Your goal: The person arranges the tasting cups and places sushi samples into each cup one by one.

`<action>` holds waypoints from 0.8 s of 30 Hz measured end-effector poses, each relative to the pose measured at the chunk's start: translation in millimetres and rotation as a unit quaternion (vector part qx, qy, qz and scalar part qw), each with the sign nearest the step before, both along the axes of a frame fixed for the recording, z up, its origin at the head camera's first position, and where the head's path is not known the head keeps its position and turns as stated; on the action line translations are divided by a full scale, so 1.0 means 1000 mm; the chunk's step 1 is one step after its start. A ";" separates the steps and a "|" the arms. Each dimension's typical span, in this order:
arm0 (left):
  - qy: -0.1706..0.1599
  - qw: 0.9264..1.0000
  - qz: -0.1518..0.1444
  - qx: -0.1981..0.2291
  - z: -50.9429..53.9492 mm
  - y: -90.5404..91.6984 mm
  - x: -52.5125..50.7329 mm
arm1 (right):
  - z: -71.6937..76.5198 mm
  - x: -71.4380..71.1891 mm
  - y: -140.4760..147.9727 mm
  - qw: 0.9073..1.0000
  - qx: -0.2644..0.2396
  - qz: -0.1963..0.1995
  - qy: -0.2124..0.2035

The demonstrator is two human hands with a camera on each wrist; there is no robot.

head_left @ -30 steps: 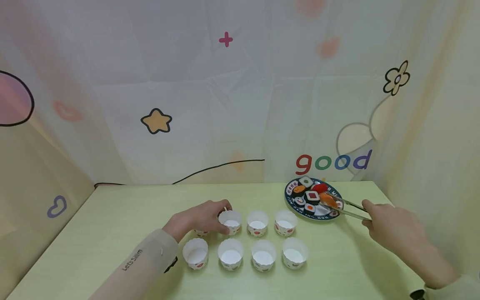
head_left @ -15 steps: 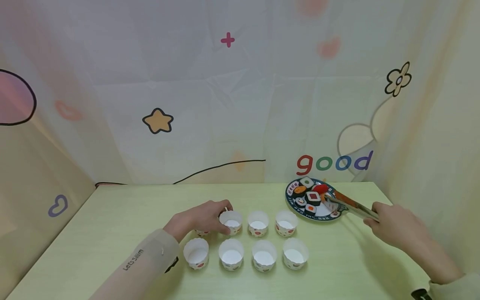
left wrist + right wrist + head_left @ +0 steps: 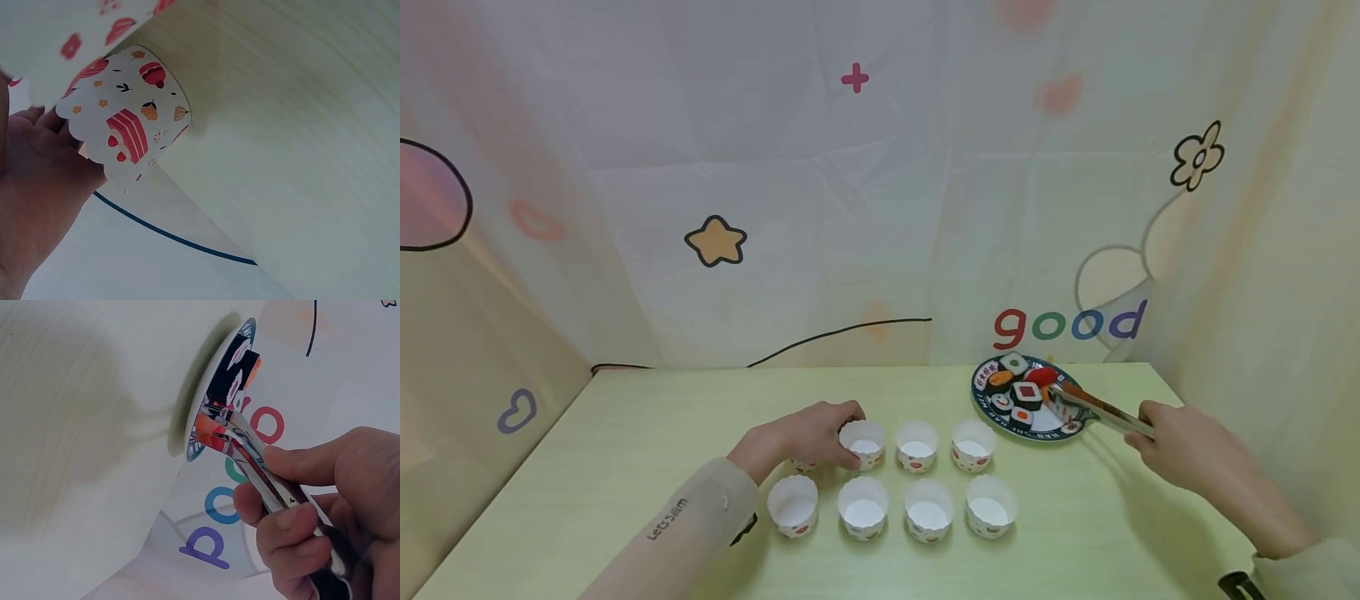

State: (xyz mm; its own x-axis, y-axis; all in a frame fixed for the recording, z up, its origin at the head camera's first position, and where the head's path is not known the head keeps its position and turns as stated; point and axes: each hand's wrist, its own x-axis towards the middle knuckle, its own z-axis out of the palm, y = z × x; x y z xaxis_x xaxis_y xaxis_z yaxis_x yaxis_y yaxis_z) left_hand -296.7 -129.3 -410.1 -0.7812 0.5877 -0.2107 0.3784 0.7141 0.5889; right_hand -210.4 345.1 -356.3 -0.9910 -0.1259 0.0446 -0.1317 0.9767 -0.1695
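My left hand [image 3: 808, 433] holds a white paper baking cup [image 3: 867, 450] in the back row, thumb at its near side and fingers at the far side. Under that hand another cup [image 3: 805, 465] is partly hidden. In the left wrist view, a cup printed with cake slices [image 3: 134, 106] covers part of the hand. My right hand [image 3: 1195, 450] grips metal tongs [image 3: 1105, 410]. Their tips are at an orange sushi piece [image 3: 205, 428] on the blue-rimmed plate [image 3: 1047, 423]; the tips look nearly together. I cannot tell whether they pinch it.
More paper cups stand in two rows, including a front left one [image 3: 793, 507] and a back right one [image 3: 973, 446]. Several toy sushi pieces, among them a square roll [image 3: 1026, 395], lie on the plate. A printed cloth [image 3: 880, 208] hangs behind the table [image 3: 662, 433].
The tongs have narrowed and turned around the orange piece, and my right hand has shifted slightly right. My left hand stays at its cup.
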 end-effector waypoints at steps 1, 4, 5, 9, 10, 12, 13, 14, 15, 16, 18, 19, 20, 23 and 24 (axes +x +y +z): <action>0.002 1.000 -0.001 -0.001 0.000 0.000 0.000 | 0.000 0.000 0.000 1.000 -0.001 -0.001 0.000; 0.015 1.000 -0.005 -0.006 -0.001 0.001 -0.001 | 0.000 0.002 0.000 1.000 -0.001 -0.003 0.002; 0.018 1.000 -0.006 -0.007 -0.001 0.001 -0.001 | 0.000 0.002 0.000 1.000 0.000 -0.004 0.004; 0.020 1.000 -0.006 -0.010 0.000 0.002 0.000 | 0.001 0.004 0.000 1.000 -0.005 -0.009 0.018; 0.020 1.000 -0.005 -0.010 0.000 0.002 0.000 | 0.001 0.005 0.000 1.000 -0.006 -0.009 0.023; 0.018 1.000 -0.004 -0.011 0.001 0.002 0.001 | 0.002 0.006 0.000 0.999 -0.011 -0.012 0.032; 0.018 1.000 -0.003 -0.012 0.001 0.002 0.001 | 0.003 0.006 -0.001 0.999 -0.012 -0.013 0.036; 0.020 1.000 -0.003 -0.013 0.001 0.002 0.001 | 0.003 0.007 -0.001 0.999 -0.013 -0.014 0.039; 0.021 1.000 -0.002 -0.014 0.001 0.002 0.001 | 0.004 0.007 -0.002 0.999 -0.015 -0.014 0.041; 0.023 1.000 -0.003 -0.016 0.001 0.002 0.001 | 0.004 0.007 -0.003 0.999 -0.017 -0.014 0.042; 0.027 0.999 -0.003 -0.018 0.000 0.002 0.001 | 0.005 0.008 -0.005 0.999 -0.019 -0.015 0.041; 0.029 0.999 -0.003 -0.020 0.000 0.002 0.001 | 0.006 0.008 -0.006 0.999 -0.020 -0.014 0.039; 0.030 0.999 -0.003 -0.021 0.000 0.002 0.000 | 0.007 0.008 -0.007 0.999 -0.020 -0.013 0.038; 0.030 0.999 -0.004 -0.020 0.000 0.002 0.000 | 0.010 0.008 -0.012 0.999 -0.023 -0.008 0.039; 0.030 0.999 -0.004 -0.020 0.000 0.002 0.000 | 0.011 0.009 -0.013 0.999 -0.023 -0.004 0.041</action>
State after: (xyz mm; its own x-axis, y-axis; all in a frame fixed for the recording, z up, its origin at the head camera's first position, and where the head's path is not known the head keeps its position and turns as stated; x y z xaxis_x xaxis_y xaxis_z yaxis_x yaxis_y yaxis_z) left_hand -296.9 -127.1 -410.2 -0.7882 0.5860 -0.1880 0.4175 0.7335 0.5363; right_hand -201.6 331.8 -345.4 -0.9849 -0.1129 0.1316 -0.1383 0.9692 -0.2038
